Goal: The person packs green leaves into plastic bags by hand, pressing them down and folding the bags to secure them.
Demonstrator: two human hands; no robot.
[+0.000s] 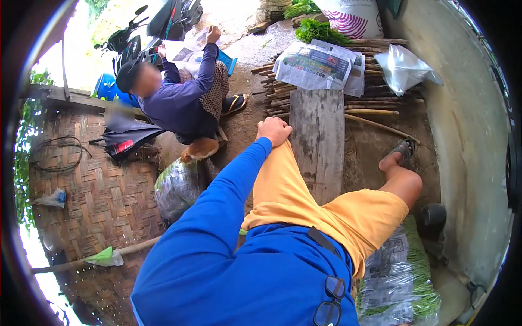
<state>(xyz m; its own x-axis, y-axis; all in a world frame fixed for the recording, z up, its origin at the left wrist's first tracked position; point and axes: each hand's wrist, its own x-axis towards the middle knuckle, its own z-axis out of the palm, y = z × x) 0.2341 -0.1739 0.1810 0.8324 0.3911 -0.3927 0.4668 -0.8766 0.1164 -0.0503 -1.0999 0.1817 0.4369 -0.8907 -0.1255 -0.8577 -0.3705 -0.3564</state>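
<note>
Loosely, the left hand (274,131) is resting half-curled fingers, apparently gripping nothing, on the yellow-orange shorts (285,179) beneath them, light pressure probably best suiting balance, newspaper sheets (312,65) lying beyond the fingers, the right hand not showing.

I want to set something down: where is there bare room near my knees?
The wooden board is bare between the newspaper sheets and yellow shorts, just right of the left hand. Floor also shows between the board, the loose stick and the sandalled right foot. Beyond, it's crowded: newspaper sheets and a clear plastic bag at the stick pile, greens behind.
</note>
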